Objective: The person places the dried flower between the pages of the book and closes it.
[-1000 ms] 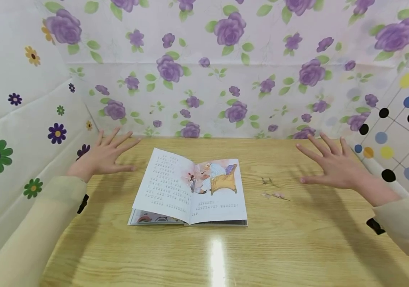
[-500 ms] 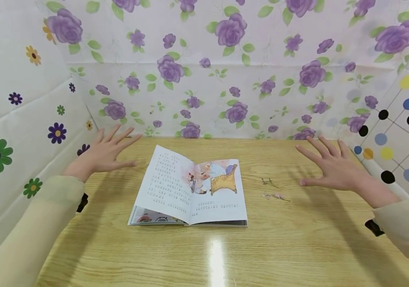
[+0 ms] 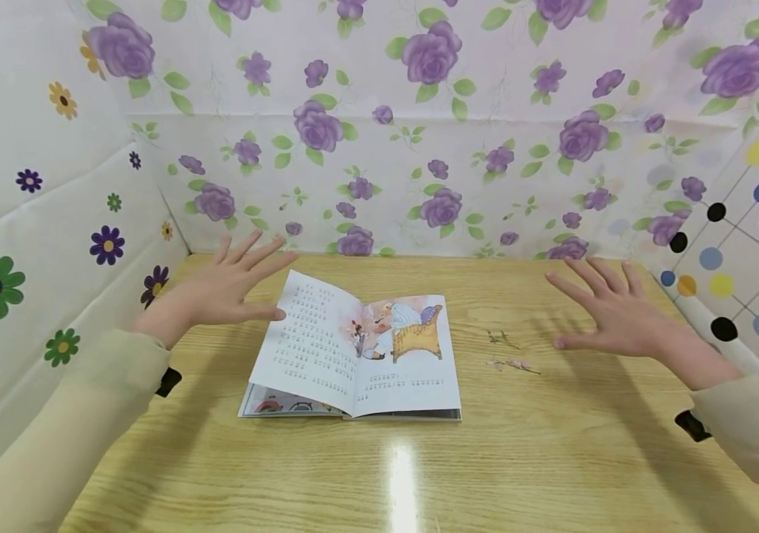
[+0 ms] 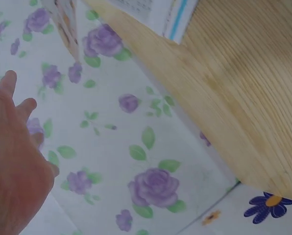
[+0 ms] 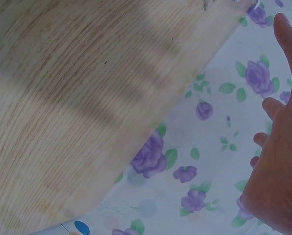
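An open picture book (image 3: 395, 392) lies on the wooden table, with text on its left page and a coloured drawing on the right. The left page stands raised, showing another page beneath. My left hand (image 3: 215, 292) hovers with fingers spread by the book's upper left; its thumb overlaps the page edge in the head view, and contact is not evident. To the right of the book lie two thin sprigs, one greenish (image 3: 504, 340) and one with pale pink blossoms (image 3: 517, 364). Beyond them my right hand (image 3: 626, 322) hovers, fingers spread, holding nothing.
The wooden table (image 3: 326, 474) meets a white cloth wall (image 3: 399, 178) with purple roses at the back. A flower-printed cloth (image 3: 39, 252) borders the left side, and a dotted cloth (image 3: 739, 237) the right. Light glares off the table's front.
My left hand has moved right, toward the book, in the last half second. The book's left page has lifted slightly since the earliest frame. My right hand has barely shifted.
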`<state>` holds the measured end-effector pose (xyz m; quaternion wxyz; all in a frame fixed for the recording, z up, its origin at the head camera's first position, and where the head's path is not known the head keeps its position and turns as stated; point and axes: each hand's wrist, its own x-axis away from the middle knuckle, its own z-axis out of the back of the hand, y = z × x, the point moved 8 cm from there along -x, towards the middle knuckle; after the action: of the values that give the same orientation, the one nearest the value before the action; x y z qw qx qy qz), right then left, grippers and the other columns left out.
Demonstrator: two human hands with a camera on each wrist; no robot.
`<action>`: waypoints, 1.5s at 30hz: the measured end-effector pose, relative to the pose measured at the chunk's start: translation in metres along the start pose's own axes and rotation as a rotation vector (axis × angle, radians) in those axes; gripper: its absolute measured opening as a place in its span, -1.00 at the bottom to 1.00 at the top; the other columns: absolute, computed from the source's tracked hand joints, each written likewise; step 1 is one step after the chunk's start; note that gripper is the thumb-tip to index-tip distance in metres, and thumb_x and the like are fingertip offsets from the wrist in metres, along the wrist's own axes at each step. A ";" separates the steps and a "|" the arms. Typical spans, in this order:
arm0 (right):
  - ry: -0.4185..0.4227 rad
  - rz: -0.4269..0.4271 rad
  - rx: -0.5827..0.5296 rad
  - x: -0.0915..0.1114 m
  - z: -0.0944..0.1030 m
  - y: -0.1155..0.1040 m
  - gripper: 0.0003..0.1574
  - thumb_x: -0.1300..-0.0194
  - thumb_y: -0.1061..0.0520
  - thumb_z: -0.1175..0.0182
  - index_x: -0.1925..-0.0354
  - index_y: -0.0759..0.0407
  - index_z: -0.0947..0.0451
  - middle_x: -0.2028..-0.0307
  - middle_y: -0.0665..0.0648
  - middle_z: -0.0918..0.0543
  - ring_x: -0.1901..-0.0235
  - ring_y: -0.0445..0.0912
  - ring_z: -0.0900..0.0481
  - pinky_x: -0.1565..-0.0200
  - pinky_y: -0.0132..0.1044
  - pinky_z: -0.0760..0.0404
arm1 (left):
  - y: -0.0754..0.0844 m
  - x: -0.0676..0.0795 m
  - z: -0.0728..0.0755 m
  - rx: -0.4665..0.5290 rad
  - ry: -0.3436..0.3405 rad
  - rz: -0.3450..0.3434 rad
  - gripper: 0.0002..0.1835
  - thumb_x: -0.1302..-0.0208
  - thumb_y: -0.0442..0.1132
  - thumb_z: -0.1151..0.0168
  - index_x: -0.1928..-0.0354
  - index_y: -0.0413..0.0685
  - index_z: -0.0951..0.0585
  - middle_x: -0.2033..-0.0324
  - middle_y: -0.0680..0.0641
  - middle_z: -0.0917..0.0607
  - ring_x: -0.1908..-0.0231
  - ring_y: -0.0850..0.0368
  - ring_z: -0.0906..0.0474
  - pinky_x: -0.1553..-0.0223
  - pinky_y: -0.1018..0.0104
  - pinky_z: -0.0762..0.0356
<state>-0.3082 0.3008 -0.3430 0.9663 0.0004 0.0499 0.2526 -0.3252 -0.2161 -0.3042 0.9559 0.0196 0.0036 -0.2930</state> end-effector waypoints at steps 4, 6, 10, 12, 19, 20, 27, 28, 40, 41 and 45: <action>0.013 0.011 -0.006 0.000 0.001 -0.003 0.27 -0.11 -0.45 -0.31 -0.58 -0.19 0.10 -0.60 0.15 0.30 -0.56 0.26 0.33 -0.37 0.53 0.37 | 0.015 0.003 -0.001 0.016 -0.017 -0.035 0.00 -0.23 0.39 -0.16 -0.58 0.36 0.09 -0.60 0.00 0.18 -0.58 -0.19 0.44 -0.48 -0.42 0.41; 0.020 0.016 -0.011 0.000 0.001 -0.005 0.27 -0.10 -0.45 -0.31 -0.57 -0.18 0.08 -0.60 0.15 0.28 -0.57 0.25 0.32 -0.37 0.53 0.35 | 0.022 0.005 -0.002 0.013 -0.025 -0.058 0.02 -0.22 0.40 -0.15 -0.58 0.34 0.10 -0.60 -0.01 0.18 -0.58 -0.20 0.43 -0.48 -0.41 0.36; 0.024 0.024 -0.029 0.000 0.000 -0.007 0.27 -0.10 -0.43 -0.32 -0.57 -0.18 0.07 -0.60 0.14 0.29 -0.57 0.22 0.36 -0.38 0.52 0.38 | 0.040 0.010 -0.006 0.005 -0.044 -0.107 0.02 -0.21 0.43 -0.14 -0.58 0.32 0.07 -0.60 -0.05 0.11 -0.58 -0.21 0.39 -0.50 -0.38 0.32; 0.023 0.026 -0.036 0.001 -0.002 -0.008 0.27 -0.11 -0.43 -0.32 -0.57 -0.18 0.08 -0.60 0.13 0.30 -0.58 0.19 0.38 -0.38 0.52 0.37 | 0.048 0.013 -0.008 0.004 -0.050 -0.124 0.01 -0.19 0.43 -0.16 -0.57 0.32 0.02 -0.59 -0.06 0.02 -0.58 -0.20 0.35 -0.51 -0.36 0.32; 0.046 0.049 -0.059 0.001 -0.005 -0.013 0.26 -0.09 -0.40 -0.35 -0.56 -0.16 0.03 -0.60 0.13 0.25 -0.58 0.18 0.35 -0.36 0.55 0.32 | 0.069 0.028 -0.018 0.054 -0.059 -0.152 -0.07 -0.17 0.38 -0.22 -0.53 0.29 -0.17 -0.49 -0.04 -0.28 -0.53 -0.26 -0.01 -0.49 -0.33 0.04; 0.043 0.049 -0.062 0.002 -0.006 -0.013 0.25 -0.09 -0.40 -0.35 -0.56 -0.17 0.03 -0.60 0.13 0.24 -0.58 0.18 0.34 -0.36 0.54 0.33 | 0.072 0.030 -0.020 0.066 -0.060 -0.161 -0.09 -0.18 0.37 -0.23 -0.52 0.28 -0.20 -0.48 -0.05 -0.31 -0.51 -0.27 -0.06 -0.47 -0.33 -0.03; 0.005 0.041 -0.085 0.007 -0.016 -0.015 0.22 -0.13 -0.41 -0.32 -0.57 -0.18 0.05 -0.60 0.16 0.19 -0.56 0.24 0.25 -0.37 0.51 0.32 | 0.087 0.040 -0.037 0.108 -0.103 -0.210 -0.18 -0.23 0.18 -0.32 -0.49 0.24 -0.26 -0.43 -0.08 -0.38 -0.41 -0.15 -0.33 -0.33 -0.15 -0.42; -0.003 0.041 -0.084 0.008 -0.018 -0.016 0.23 -0.14 -0.42 -0.31 -0.57 -0.19 0.06 -0.60 0.17 0.18 -0.56 0.25 0.24 -0.37 0.52 0.30 | 0.088 0.041 -0.040 0.112 -0.110 -0.211 -0.19 -0.23 0.15 -0.33 -0.49 0.23 -0.27 -0.43 -0.08 -0.38 -0.40 -0.15 -0.34 -0.31 -0.13 -0.45; -0.085 0.064 -0.127 0.014 -0.039 -0.021 0.21 -0.14 -0.47 -0.26 -0.56 -0.17 0.03 -0.59 0.19 0.14 -0.54 0.29 0.17 -0.34 0.56 0.24 | 0.095 0.050 -0.065 0.151 -0.093 -0.260 -0.22 -0.17 -0.03 -0.43 -0.43 0.16 -0.35 -0.41 -0.11 -0.38 -0.38 -0.16 -0.34 -0.34 -0.13 -0.42; -0.096 0.060 -0.133 0.015 -0.040 -0.021 0.20 -0.14 -0.47 -0.26 -0.56 -0.16 0.02 -0.59 0.20 0.13 -0.54 0.30 0.17 -0.34 0.55 0.24 | 0.096 0.051 -0.067 0.154 -0.085 -0.265 -0.22 -0.16 -0.03 -0.43 -0.43 0.16 -0.35 -0.43 -0.11 -0.37 -0.39 -0.16 -0.33 -0.34 -0.13 -0.42; -0.124 0.059 -0.158 0.017 -0.047 -0.025 0.17 -0.15 -0.47 -0.25 -0.55 -0.14 -0.03 -0.58 0.24 0.09 -0.53 0.31 0.15 -0.34 0.54 0.22 | 0.099 0.055 -0.074 0.171 -0.062 -0.285 -0.22 -0.14 -0.08 -0.44 -0.42 0.18 -0.37 -0.44 -0.12 -0.34 -0.40 -0.16 -0.31 -0.34 -0.14 -0.41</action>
<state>-0.2862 0.2865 -0.3917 0.9567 -0.0588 -0.0303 0.2835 -0.2244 -0.1618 -0.3754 0.8992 0.0912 -0.0480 -0.4252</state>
